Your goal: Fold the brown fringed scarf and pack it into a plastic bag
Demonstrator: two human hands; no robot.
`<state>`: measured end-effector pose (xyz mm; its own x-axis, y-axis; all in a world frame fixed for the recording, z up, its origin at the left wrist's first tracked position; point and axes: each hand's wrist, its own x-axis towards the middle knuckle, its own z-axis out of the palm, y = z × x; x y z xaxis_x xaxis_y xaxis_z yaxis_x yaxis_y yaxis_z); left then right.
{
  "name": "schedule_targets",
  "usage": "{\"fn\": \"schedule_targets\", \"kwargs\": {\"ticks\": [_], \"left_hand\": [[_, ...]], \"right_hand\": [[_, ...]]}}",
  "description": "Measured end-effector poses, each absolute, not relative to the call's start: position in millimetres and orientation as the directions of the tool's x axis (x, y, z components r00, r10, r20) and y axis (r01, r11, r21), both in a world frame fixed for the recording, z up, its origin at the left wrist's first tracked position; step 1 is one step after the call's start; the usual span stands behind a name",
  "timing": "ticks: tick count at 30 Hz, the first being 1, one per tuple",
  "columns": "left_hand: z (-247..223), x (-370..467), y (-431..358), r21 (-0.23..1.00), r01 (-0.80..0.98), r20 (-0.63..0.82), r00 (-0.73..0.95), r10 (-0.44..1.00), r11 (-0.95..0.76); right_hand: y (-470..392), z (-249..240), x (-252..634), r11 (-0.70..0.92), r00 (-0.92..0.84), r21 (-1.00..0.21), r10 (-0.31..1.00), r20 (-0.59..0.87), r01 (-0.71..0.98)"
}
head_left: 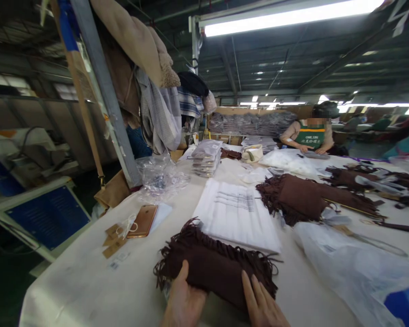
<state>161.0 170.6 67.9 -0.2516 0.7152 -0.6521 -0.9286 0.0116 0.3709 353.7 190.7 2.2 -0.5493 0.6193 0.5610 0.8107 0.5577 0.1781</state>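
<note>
Head: left fingers [183, 275] around fringed bag [214, 270], right fingers [255, 293] flat atop; apron lettering [311, 137] unclear.

Green apron [308, 141], my one o'clock: white lettering [311, 137], starts "O", rest I can't read. White label [114, 264], ten o'clock: print too small.

Left hand [187, 297] palm up, thumb extended forward; right hand [262, 302] palm down, fingers extended, angled inward
</note>
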Motion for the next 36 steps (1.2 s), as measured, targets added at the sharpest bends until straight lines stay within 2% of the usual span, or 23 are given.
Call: {"fn": "schedule_targets", "kwargs": {"ticks": [2,3,4,5,6,7,8,9,11,13,17,23,30,33,36], "left_hand": [[58.1,159.0,147.7,0.510,-0.828,-0.595,-0.142,0.791,0.234],[56.6,156.1,135.8,0.633,-0.701,-0.539,-0.094,0.837,0.329],[57.6,151.8,125.4,0.779,-0.519,-0.455,-0.078,0.887,0.353],[60.5,146.4,117.5,0.913,-0.288,-0.330,-0.104,0.938,0.289],[64.7,140.0,113.2,0.987,-0.028,-0.158,-0.157,0.975,0.155],[69.4,133.1,113.2,0.972,0.234,0.023,-0.181,0.983,0.021],[74.2,126.3,117.2,0.887,0.456,0.168,-0.171,0.971,-0.073],[79.2,119.8,124.7,0.776,0.621,0.247,-0.138,0.959,-0.111],[90.8,109.7,145.9,0.600,0.794,0.219,-0.039,0.975,-0.103],[108.1,104.2,167.7,0.505,0.857,0.122,0.050,0.991,-0.105],[158.5,104.1,193.9,0.351,0.923,0.038,0.156,0.987,-0.159],[214.0,106.8,213.6,0.340,0.895,-0.129,0.349,0.928,-0.289],[231.3,106.3,231.9,0.271,0.907,-0.249,0.391,0.886,-0.324],[234.5,106.5,227.7,0.218,0.912,-0.249,0.397,0.884,-0.348],[232.4,106.6,224.0,0.129,0.913,-0.211,0.407,0.889,-0.388]], "right_hand": [[203.3,17.2,365.5,0.634,-0.671,0.280,0.539,0.509,0.721],[207.7,29.9,369.6,0.666,-0.713,0.302,0.515,0.476,0.682],[210.9,45.1,372.0,0.689,-0.734,0.296,0.516,0.441,0.662],[212.9,61.7,372.5,0.699,-0.740,0.274,0.542,0.398,0.660],[214.1,78.6,371.4,0.700,-0.734,0.241,0.585,0.345,0.672],[214.7,95.0,368.9,0.698,-0.724,0.205,0.629,0.282,0.686],[215.0,110.2,365.8,0.687,-0.707,0.168,0.674,0.213,0.706],[215.4,124.0,362.6,0.670,-0.683,0.134,0.717,0.139,0.730],[217.5,147.4,358.2,0.622,-0.625,0.089,0.781,0.005,0.778],[222.4,166.8,358.8,0.573,-0.569,0.088,0.819,-0.070,0.815],[236.8,198.5,372.2,0.494,-0.490,0.034,0.868,-0.082,0.869],[246.7,226.1,392.5,0.491,-0.505,-0.131,0.857,-0.107,0.861],[246.4,231.4,404.5,0.441,-0.511,-0.293,0.827,-0.234,0.848],[241.9,231.7,406.5,0.419,-0.496,-0.290,0.820,-0.286,0.860],[238.0,233.6,406.2,0.441,-0.509,-0.280,0.823,-0.253,0.853]]}}
